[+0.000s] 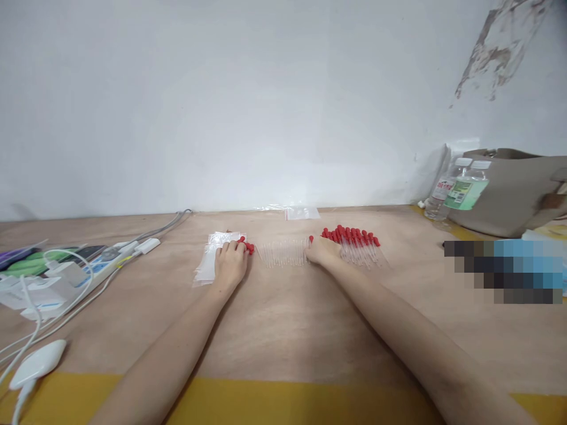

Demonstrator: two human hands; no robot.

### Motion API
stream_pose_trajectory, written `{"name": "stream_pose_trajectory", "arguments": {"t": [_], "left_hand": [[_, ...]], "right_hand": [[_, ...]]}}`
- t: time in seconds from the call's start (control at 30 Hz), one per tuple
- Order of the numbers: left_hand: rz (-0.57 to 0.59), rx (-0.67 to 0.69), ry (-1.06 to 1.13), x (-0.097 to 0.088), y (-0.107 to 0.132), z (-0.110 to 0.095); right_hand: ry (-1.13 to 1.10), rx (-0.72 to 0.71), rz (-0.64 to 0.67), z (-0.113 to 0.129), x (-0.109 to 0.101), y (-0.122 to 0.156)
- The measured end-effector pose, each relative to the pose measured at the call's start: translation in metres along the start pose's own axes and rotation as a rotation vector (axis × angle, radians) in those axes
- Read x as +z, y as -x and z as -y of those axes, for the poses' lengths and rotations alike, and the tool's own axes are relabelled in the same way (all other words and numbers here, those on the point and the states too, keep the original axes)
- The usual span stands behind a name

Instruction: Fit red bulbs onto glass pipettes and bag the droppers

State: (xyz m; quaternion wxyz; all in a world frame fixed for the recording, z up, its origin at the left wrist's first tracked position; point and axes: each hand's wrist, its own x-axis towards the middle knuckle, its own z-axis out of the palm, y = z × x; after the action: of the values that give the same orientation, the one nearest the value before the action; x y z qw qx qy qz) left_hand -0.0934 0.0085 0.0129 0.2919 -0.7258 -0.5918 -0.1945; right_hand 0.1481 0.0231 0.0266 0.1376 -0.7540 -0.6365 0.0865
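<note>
My left hand is at the right side of a stack of clear plastic bags, its fingers curled down against a few loose red rubber bulbs. Whether one is pinched is hard to make out. Between my hands lies a row of thin clear tubes without bulbs, side by side. At the row's right end my right hand is closed on a dropper with a red bulb showing above the fingers. Just right of that hand, several droppers with red bulbs lie in a slanted row, bulbs toward the wall.
A power strip with white chargers and cables is at the left. By the wall lies another clear bag. Two bottles and a grey-beige handbag stand at the right, behind a blurred-out patch.
</note>
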Motion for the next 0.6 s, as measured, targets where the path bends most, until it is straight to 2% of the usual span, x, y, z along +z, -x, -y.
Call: {"name": "stream_pose_trajectory", "arguments": {"t": [0.17,0.33,0.47,0.6], "left_hand": [[-0.033,-0.007,0.07,-0.001,-0.002,-0.001],[-0.082,0.017,0.476,-0.011,0.004,-0.022],[0.028,0.082,0.728,-0.024,0.017,-0.054],[0.189,0.134,0.931,-0.033,0.028,-0.08]], "right_hand": [[-0.022,0.011,0.035,0.004,0.001,-0.007],[-0.069,-0.056,0.013,0.001,-0.007,0.006],[-0.149,-0.236,-0.062,-0.018,-0.015,0.036],[-0.367,-0.567,-0.15,-0.052,-0.007,0.064]]}}
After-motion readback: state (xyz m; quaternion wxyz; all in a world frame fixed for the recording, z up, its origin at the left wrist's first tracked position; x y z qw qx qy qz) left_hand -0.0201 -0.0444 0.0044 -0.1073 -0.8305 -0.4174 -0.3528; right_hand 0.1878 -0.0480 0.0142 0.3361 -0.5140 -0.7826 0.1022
